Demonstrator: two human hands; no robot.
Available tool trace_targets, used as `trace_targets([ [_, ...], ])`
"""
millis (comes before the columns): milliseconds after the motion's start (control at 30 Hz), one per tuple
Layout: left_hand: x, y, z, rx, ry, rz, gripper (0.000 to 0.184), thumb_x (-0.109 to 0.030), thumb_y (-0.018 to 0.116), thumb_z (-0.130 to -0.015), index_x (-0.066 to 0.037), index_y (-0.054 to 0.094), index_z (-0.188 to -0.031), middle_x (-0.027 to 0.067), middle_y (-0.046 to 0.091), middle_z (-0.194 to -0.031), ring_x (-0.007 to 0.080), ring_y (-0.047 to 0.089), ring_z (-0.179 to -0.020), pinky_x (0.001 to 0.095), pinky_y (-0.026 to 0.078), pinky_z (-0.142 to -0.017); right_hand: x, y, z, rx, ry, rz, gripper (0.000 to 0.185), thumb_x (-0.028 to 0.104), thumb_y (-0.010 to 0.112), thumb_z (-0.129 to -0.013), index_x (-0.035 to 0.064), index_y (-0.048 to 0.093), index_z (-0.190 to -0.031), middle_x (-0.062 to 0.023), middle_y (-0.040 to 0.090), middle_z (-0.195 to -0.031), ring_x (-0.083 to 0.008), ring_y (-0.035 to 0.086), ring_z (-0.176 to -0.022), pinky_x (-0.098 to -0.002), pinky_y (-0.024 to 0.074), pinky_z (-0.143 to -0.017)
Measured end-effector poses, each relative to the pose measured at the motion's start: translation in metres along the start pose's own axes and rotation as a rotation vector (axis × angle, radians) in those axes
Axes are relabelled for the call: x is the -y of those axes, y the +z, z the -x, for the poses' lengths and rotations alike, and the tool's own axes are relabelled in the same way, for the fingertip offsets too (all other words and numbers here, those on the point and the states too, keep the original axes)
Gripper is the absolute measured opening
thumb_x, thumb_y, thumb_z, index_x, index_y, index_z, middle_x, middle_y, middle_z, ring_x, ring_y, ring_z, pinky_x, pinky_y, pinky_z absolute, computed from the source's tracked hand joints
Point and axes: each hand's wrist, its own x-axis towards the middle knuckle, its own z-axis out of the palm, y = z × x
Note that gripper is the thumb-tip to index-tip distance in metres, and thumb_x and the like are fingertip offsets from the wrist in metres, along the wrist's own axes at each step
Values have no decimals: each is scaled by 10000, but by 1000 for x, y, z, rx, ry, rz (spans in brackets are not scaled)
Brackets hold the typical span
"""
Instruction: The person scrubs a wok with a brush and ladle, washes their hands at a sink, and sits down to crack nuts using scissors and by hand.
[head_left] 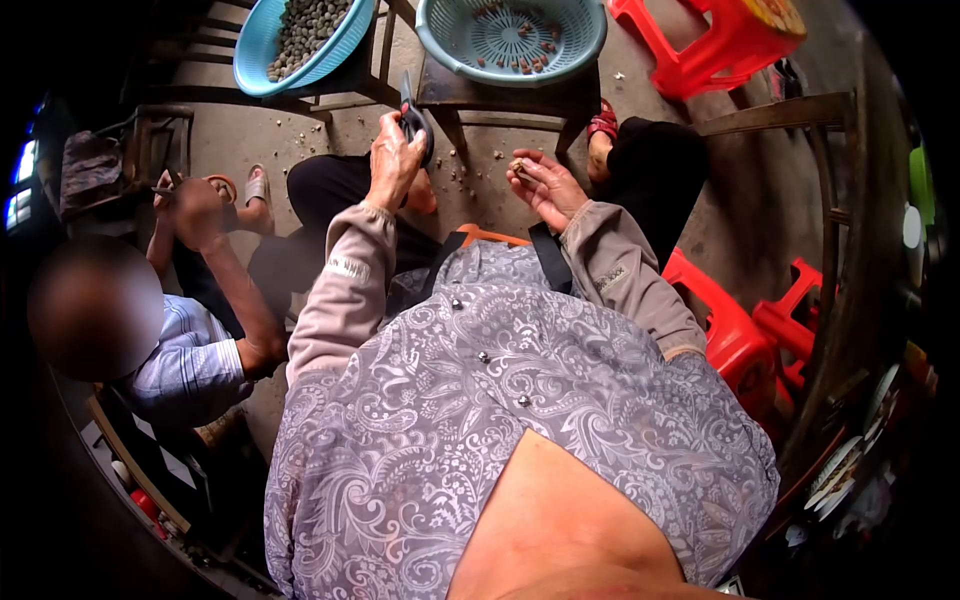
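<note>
My left hand (396, 160) is closed round a pair of black-handled scissors (413, 122), whose narrow metal end points forward. Between the fingertips of my right hand (550, 192) is a small brownish nut (521, 171); its details are too small to tell. Ahead of both hands, a pale blue plastic basket (436, 50) holds scattered reddish-brown kernels (535, 65). Farther left, a brighter blue basket (250, 62) contains a heap of grey-brown nuts (308, 35).
The baskets rest on wooden stools (440, 92). Pale shell bits litter the concrete floor (480, 180). Another person (195, 340) sits at the left, hands raised around a tool. Red plastic stools (690, 50) stand front right, with more red stools (735, 340) by my right side.
</note>
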Motion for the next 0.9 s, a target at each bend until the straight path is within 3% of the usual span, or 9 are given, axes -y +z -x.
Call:
trace_targets([
  [67, 1, 17, -18, 33, 37, -87, 514, -250, 617, -802, 43, 441, -1186, 277, 606, -978, 369, 612, -938, 388, 478, -819, -1, -1, -3, -18, -18, 9, 185, 70, 550, -902, 52, 578, -1084, -73, 638, -928, -171, 634, -892, -266, 547, -763],
  [300, -17, 60, -67, 42, 132, -295, 561, -359, 655, -794, 21, 464, -1159, 275, 587, -1018, 405, 573, -973, 442, 458, -833, 2, -10, -4, -41, -25, -29, 201, 61, 540, -907, 35, 565, -1105, -80, 617, -969, -179, 611, -924, -259, 535, -792],
  [433, -32, 55, -79, 167, 127, -329, 421, -339, 653, -801, 16, 558, -1008, 237, 622, -962, 382, 594, -937, 444, 468, -810, 1, -15, -5, -68, -7, -61, 191, 70, 556, -898, 46, 569, -1087, -76, 615, -952, -174, 604, -912, -276, 532, -784],
  [467, -30, 59, -79, 110, 147, -332, 359, -312, 657, -793, 17, 590, -919, 218, 634, -908, 366, 607, -901, 441, 473, -799, 0, -16, -7, -67, -2, -63, 186, 69, 561, -894, 48, 570, -1079, -76, 614, -950, -175, 602, -912, -281, 530, -785],
  [700, -23, 68, -79, -87, 403, -481, 215, -208, 595, -818, 1, 617, -862, 180, 621, -864, 320, 614, -832, 407, 488, -759, -3, -11, -11, -76, -38, -133, 130, 39, 572, -876, 56, 572, -1004, -75, 613, -953, -192, 593, -927, -293, 524, -781],
  [800, -31, 54, -44, -108, 271, 9, 182, -166, 561, -840, 10, 606, -850, 157, 614, -824, 267, 612, -761, 371, 489, -701, -2, -9, -9, -74, -88, -132, 119, 39, 578, -873, 65, 574, -990, -62, 618, -942, -182, 598, -912, -284, 522, -772],
  [867, -42, 49, 2, 105, 102, 387, 191, -160, 578, -856, -6, 578, -968, 72, 593, -768, 158, 550, -617, 290, 458, -556, -1, -6, -10, -100, -107, -74, 103, 41, 595, -863, 78, 587, -959, -43, 627, -922, -159, 607, -881, -274, 520, -745],
  [900, -42, 50, 22, 409, -157, 657, 237, -218, 580, -889, -21, 565, -1021, 35, 590, -782, 95, 531, -616, 220, 437, -532, -2, -5, -9, -113, -109, -44, 95, 42, 604, -858, 85, 593, -943, -33, 632, -911, -147, 612, -866, -269, 519, -732],
])
